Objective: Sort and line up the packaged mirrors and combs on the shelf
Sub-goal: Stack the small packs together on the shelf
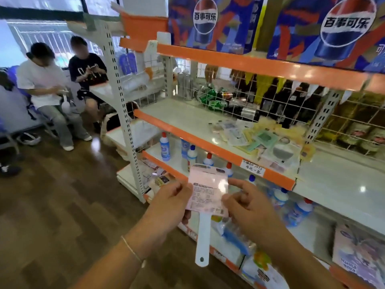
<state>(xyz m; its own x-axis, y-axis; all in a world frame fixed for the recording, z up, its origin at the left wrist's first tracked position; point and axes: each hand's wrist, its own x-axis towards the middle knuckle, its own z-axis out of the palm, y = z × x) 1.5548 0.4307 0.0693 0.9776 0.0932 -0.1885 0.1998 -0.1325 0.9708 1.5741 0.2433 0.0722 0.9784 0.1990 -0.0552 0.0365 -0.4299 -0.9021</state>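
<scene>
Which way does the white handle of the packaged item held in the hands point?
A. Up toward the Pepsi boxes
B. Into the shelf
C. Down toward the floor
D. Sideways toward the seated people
C: the white handle hangs below the pink card of the packaged mirror, which the left hand and right hand grip by its side edges in front of the shelf.

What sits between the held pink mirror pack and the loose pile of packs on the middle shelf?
Head view: the shelf's orange front edge with a handwritten price tag, and behind the pink mirror pack, red-capped bottles on the lower shelf. The pile lies beyond.
</scene>
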